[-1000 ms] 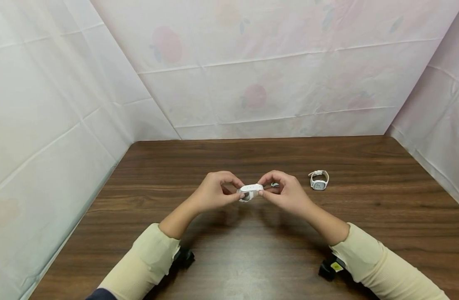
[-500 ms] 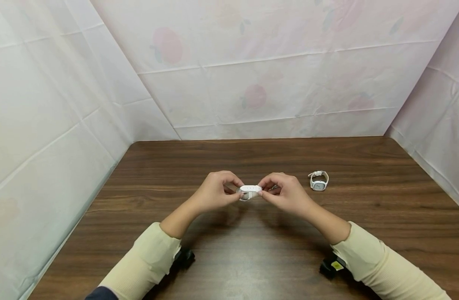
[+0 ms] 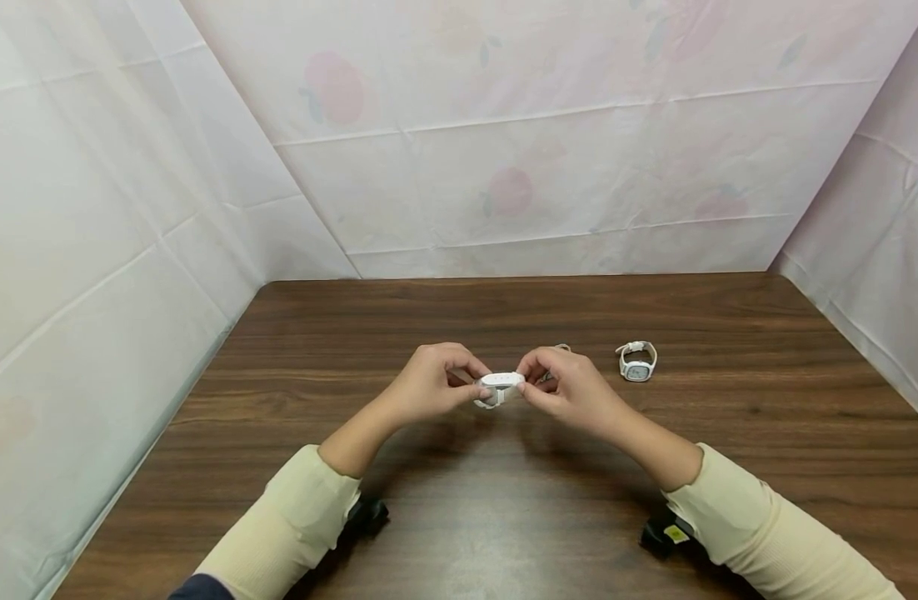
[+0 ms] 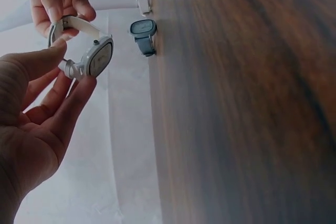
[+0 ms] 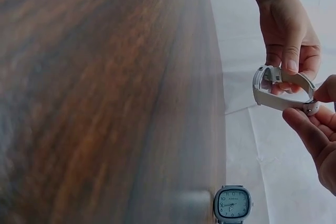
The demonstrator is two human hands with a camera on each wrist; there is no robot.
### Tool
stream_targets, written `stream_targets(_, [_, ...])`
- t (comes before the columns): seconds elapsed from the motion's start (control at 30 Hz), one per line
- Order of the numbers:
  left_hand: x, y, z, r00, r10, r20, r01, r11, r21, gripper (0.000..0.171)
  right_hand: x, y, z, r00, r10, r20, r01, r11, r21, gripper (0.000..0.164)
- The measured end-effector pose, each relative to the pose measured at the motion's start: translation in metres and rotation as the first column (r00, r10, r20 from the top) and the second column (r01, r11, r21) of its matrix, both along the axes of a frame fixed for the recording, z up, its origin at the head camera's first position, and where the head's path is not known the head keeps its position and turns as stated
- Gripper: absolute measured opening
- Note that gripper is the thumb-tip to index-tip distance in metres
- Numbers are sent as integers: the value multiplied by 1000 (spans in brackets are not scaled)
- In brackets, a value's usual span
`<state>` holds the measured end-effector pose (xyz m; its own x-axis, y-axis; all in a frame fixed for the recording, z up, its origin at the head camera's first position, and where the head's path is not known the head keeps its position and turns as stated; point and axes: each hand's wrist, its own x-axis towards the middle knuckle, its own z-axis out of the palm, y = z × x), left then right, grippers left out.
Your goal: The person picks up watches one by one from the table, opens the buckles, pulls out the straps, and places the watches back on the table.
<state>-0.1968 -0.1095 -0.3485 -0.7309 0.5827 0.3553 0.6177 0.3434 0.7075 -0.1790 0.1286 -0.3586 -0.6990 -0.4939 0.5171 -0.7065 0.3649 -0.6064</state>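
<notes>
A white wristwatch (image 3: pixel 501 380) is held up over the table between both hands, its strap bent into a loop. My left hand (image 3: pixel 438 383) pinches it from the left; in the left wrist view the thumb presses the strap while fingers lie under the square watch case (image 4: pixel 100 59). My right hand (image 3: pixel 571 385) pinches the strap's other side between thumb and fingertips. In the right wrist view, the right fingertips (image 5: pixel 302 124) grip the strap near its end. The fingers cover parts of the strap.
On the brown wooden table (image 3: pixel 316 333), a second white watch (image 3: pixel 637 363) stands right of the right hand. A watch with a blue strap (image 4: pixel 145 44) stands there too, mostly hidden behind the right hand in the head view. Patterned cloth (image 3: pixel 504 192) hangs behind the table.
Both hands stay almost in place. The held watch's strap has tilted slightly between the fingers, and the right fingertips have shifted a little at its right side.
</notes>
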Motion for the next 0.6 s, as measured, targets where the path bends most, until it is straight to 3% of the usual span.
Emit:
stream_targets(0.4, [1,-3,0,1000,-5,-2,5,1000,-15,14,3,-1,-2,1000,-8,11,8,1000,-29,14])
stream_targets(0.6, [2,-5,1,1000,-3,7,3,1000,-12,14,4,-1,-4,996,-4,84,13,994,-107,16])
